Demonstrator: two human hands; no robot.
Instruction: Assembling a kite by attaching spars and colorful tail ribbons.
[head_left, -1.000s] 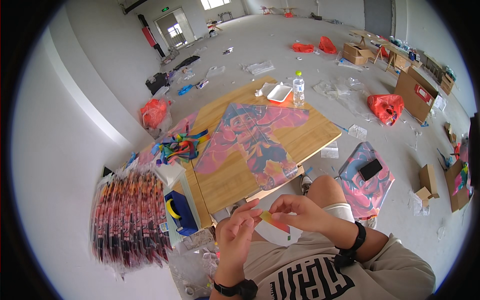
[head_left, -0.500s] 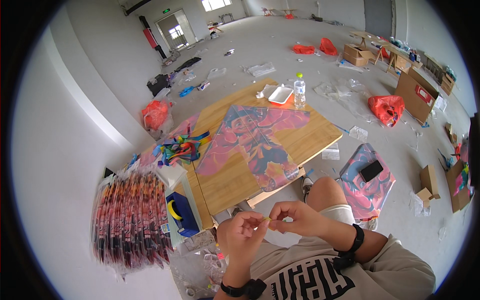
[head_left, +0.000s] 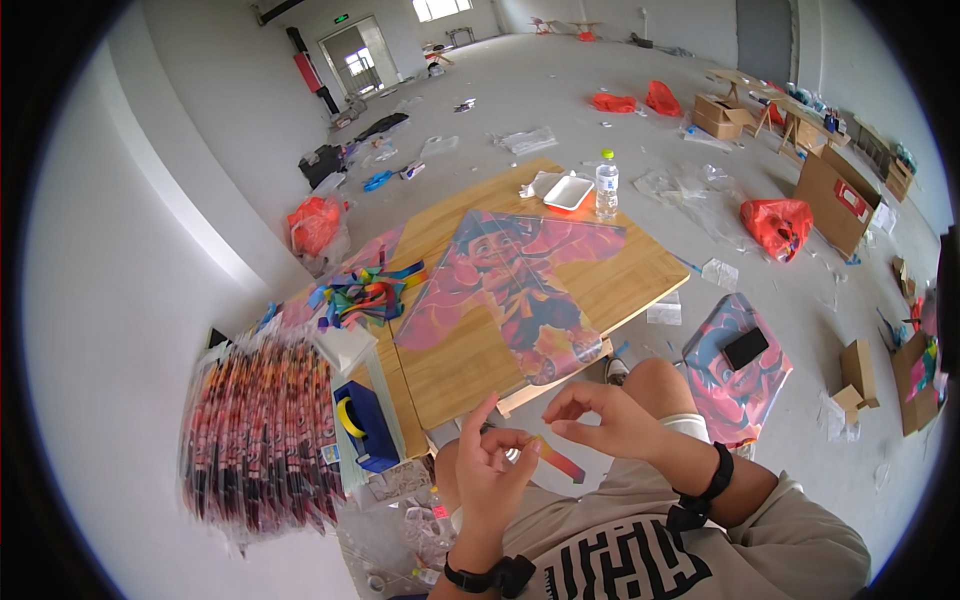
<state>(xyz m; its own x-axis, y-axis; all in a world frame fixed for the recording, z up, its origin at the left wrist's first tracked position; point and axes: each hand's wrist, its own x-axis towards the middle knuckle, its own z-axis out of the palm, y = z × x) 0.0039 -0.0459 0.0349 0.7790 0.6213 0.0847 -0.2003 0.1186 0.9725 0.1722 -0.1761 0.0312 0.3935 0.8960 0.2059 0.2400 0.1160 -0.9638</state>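
My left hand (head_left: pixel 492 478), low in the middle, pinches one end of a short rainbow-coloured ribbon (head_left: pixel 562 462) between thumb and finger. The ribbon's loose end slopes down to the right over my lap. Close beside it, my right hand (head_left: pixel 605 425) is free of the ribbon, its fingers bent and slightly apart. Beyond both hands, a kite (head_left: pixel 535 285) printed with a cartoon figure lies flat on the wooden table (head_left: pixel 450 385). A heap of rainbow ribbons (head_left: pixel 370 297) sits on the table's left side.
A blue tape dispenser (head_left: pixel 368 430) stands at the table's near left corner, beside a stack of plastic-wrapped kites (head_left: pixel 265 435). A water bottle (head_left: pixel 606 185) and a white tray (head_left: pixel 568 193) are at the far edge. To the right, a black phone (head_left: pixel 746 349) rests on a printed sheet (head_left: pixel 735 395).
My right hand has let go and moved slightly up, apart from my left. The ribbon, mostly hidden before between my fingers, now hangs in view from my left hand.
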